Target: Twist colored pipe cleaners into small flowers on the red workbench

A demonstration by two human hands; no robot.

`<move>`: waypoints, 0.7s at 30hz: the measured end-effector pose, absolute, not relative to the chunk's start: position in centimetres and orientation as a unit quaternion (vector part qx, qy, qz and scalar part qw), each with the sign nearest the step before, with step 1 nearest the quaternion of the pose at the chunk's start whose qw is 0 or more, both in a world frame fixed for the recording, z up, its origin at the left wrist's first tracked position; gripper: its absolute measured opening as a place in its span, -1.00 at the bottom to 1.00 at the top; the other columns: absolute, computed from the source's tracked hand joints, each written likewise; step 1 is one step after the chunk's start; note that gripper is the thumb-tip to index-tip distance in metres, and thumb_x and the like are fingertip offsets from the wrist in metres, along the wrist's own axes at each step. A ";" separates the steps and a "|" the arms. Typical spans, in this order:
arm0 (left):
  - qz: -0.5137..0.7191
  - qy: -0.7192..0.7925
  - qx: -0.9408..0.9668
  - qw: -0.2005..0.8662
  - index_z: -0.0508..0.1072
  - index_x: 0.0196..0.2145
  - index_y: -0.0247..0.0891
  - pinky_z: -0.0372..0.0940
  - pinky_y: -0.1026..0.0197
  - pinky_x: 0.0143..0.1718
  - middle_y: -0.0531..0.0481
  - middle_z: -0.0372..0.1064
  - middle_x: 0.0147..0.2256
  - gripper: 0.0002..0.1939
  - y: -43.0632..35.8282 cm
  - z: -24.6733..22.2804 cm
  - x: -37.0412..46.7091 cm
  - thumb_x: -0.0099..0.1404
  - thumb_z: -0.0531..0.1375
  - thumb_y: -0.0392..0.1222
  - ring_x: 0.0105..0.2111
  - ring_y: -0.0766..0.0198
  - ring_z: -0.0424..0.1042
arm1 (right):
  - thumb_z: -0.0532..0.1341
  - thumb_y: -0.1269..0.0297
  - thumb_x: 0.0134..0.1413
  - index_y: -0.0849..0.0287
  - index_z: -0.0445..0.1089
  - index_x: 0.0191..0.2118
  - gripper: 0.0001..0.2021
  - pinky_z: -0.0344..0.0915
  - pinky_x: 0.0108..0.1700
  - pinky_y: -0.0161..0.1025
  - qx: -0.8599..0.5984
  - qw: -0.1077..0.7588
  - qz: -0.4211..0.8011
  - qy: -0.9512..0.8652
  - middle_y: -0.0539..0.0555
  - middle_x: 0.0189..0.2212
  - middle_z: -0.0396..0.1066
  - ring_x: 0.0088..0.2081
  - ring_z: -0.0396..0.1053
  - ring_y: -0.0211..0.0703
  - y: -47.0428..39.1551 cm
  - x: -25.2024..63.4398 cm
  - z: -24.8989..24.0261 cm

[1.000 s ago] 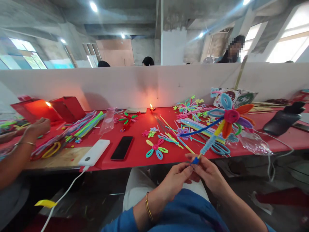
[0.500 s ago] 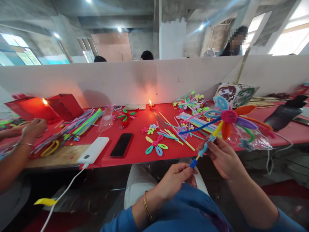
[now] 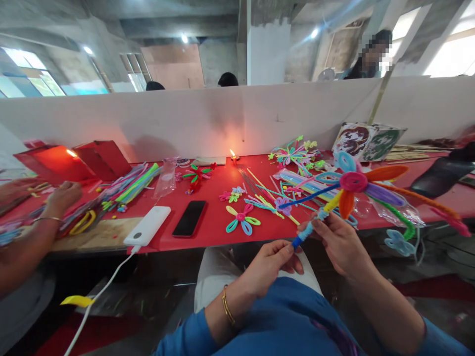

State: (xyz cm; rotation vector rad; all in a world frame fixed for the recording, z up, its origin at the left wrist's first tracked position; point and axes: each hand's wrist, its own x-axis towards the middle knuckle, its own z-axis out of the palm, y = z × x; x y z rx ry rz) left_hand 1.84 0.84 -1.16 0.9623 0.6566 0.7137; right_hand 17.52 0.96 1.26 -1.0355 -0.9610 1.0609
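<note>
Flower [image 3: 353,182] in fingers [image 3: 322,228]; pipe cleaners [image 3: 305,183] in packet [image 3: 282,174].

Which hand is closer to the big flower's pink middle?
Right. The right hand holds the stem under the pink middle; the left hand is lower, at the blue end.

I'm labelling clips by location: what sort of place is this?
Probably a handicraft workshop: a held pipe-cleaner flower, a bundle of pipe cleaners on a long red-covered table, and bare concrete beams overhead.
</note>
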 end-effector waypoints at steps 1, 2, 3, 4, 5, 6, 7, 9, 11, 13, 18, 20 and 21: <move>0.334 0.305 0.439 0.776 0.40 -0.33 -0.32 0.13 0.29 -0.41 -0.01 0.39 -0.51 -0.63 0.9 -1.3 1.6 0.10 0.16 0.08 -0.47 0.34 0.35 | 0.34 0.12 -0.23 0.13 0.33 -0.47 -0.76 0.39 -0.44 -0.26 -0.445 0.650 0.460 -0.409 -0.05 -0.61 0.44 -0.50 0.43 -0.18 1.1 17.7 1.4; 0.341 0.307 0.430 0.778 0.40 -0.27 -0.31 0.14 0.29 -0.39 -0.02 0.41 -0.45 -0.63 1.0 -1.4 1.4 0.12 0.16 0.06 -0.43 0.32 0.37 | 0.35 0.13 -0.24 0.12 0.33 -0.47 -0.76 0.39 -0.44 -0.26 -0.437 0.666 0.457 -0.397 -0.07 -0.61 0.44 -0.50 0.43 -0.18 1.2 17.9 1.5; 0.348 0.309 0.420 0.780 0.39 -0.23 -0.29 0.14 0.28 -0.38 -0.03 0.42 -0.42 -0.62 1.0 -1.5 1.1 0.12 0.15 0.06 -0.40 0.30 0.39 | 0.36 0.14 -0.26 0.12 0.33 -0.47 -0.75 0.40 -0.43 -0.26 -0.431 0.678 0.453 -0.386 -0.08 -0.62 0.43 -0.49 0.44 -0.18 1.4 18.1 1.7; 0.356 0.311 0.411 0.780 0.39 -0.21 -0.29 0.15 0.28 -0.38 -0.04 0.42 -0.41 -0.61 1.0 -1.5 0.8 0.12 0.15 0.06 -0.39 0.28 0.39 | 0.36 0.15 -0.27 0.12 0.33 -0.46 -0.75 0.40 -0.43 -0.25 -0.428 0.688 0.449 -0.378 -0.08 -0.63 0.43 -0.48 0.44 -0.17 1.5 18.2 1.9; 0.364 0.316 0.404 0.777 0.39 -0.22 -0.29 0.15 0.28 -0.40 -0.04 0.42 -0.43 -0.61 0.9 -1.6 0.6 0.12 0.15 0.06 -0.41 0.28 0.40 | 0.37 0.15 -0.28 0.12 0.33 -0.45 -0.74 0.41 -0.42 -0.25 -0.426 0.695 0.444 -0.372 -0.09 -0.64 0.42 -0.47 0.45 -0.17 1.6 18.4 2.0; 0.373 0.324 0.400 0.772 0.40 -0.23 -0.30 0.14 0.28 -0.41 -0.03 0.42 -0.46 -0.61 0.8 -1.6 0.5 0.10 0.17 0.06 -0.44 0.29 0.39 | 0.37 0.15 -0.28 0.12 0.33 -0.45 -0.74 0.41 -0.42 -0.24 -0.424 0.700 0.439 -0.371 -0.09 -0.64 0.42 -0.47 0.45 -0.16 1.7 18.5 2.2; 0.384 0.332 0.397 0.765 0.41 -0.26 -0.31 0.14 0.29 -0.43 -0.02 0.41 -0.49 -0.63 0.7 -1.7 0.4 0.08 0.20 0.03 -0.48 0.32 0.38 | 0.37 0.16 -0.29 0.12 0.33 -0.45 -0.73 0.41 -0.42 -0.24 -0.424 0.704 0.433 -0.371 -0.09 -0.64 0.42 -0.47 0.45 -0.16 1.8 18.6 2.3; 0.410 0.346 0.391 0.748 0.43 -0.31 -0.33 0.13 0.31 -0.45 0.02 0.40 -0.55 -0.68 0.6 -1.6 0.4 0.02 0.26 -0.04 -0.53 0.36 0.35 | 0.37 0.15 -0.28 0.13 0.33 -0.45 -0.73 0.42 -0.41 -0.21 -0.424 0.709 0.424 -0.372 -0.08 -0.64 0.42 -0.48 0.45 -0.16 1.8 18.6 2.3; 0.427 0.351 0.388 0.737 0.44 -0.37 -0.34 0.14 0.32 -0.46 0.03 0.40 -0.58 -0.72 0.5 -1.5 0.6 -0.02 0.30 -0.11 -0.55 0.38 0.34 | 0.37 0.15 -0.28 0.13 0.33 -0.45 -0.74 0.43 -0.41 -0.20 -0.424 0.710 0.422 -0.372 -0.08 -0.64 0.42 -0.48 0.45 -0.15 1.8 18.5 2.3; 0.436 0.354 0.382 0.734 0.45 -0.41 -0.34 0.16 0.32 -0.47 0.02 0.42 -0.57 -0.75 0.4 -1.5 0.8 -0.04 0.31 -0.13 -0.56 0.38 0.35 | 0.37 0.15 -0.28 0.13 0.33 -0.45 -0.73 0.43 -0.41 -0.18 -0.422 0.710 0.425 -0.370 -0.07 -0.64 0.42 -0.48 0.46 -0.14 1.7 18.3 2.2; 0.468 0.372 0.359 0.716 0.45 -0.44 -0.34 0.16 0.35 -0.50 0.03 0.44 -0.57 -0.78 0.5 -1.6 1.1 -0.05 0.31 -0.15 -0.58 0.40 0.36 | 0.39 0.14 -0.35 0.13 0.33 -0.48 -0.71 0.43 -0.42 -0.16 -0.421 0.712 0.433 -0.357 -0.09 -0.65 0.41 -0.49 0.46 -0.12 1.7 18.2 2.2; 0.480 0.385 0.347 0.708 0.44 -0.44 -0.33 0.16 0.36 -0.52 0.04 0.44 -0.58 -0.78 0.5 -1.5 1.1 -0.05 0.31 -0.15 -0.59 0.41 0.36 | 0.40 0.15 -0.37 0.13 0.34 -0.48 -0.71 0.43 -0.43 -0.19 -0.420 0.716 0.435 -0.349 -0.09 -0.65 0.41 -0.49 0.46 -0.13 1.6 18.2 2.2; 0.482 0.388 0.345 0.706 0.44 -0.44 -0.33 0.16 0.36 -0.52 0.04 0.44 -0.58 -0.77 0.4 -1.5 1.1 -0.06 0.31 -0.16 -0.59 0.41 0.37 | 0.40 0.15 -0.38 0.13 0.35 -0.48 -0.71 0.44 -0.43 -0.20 -0.419 0.718 0.435 -0.345 -0.09 -0.64 0.41 -0.49 0.46 -0.14 1.6 18.2 2.2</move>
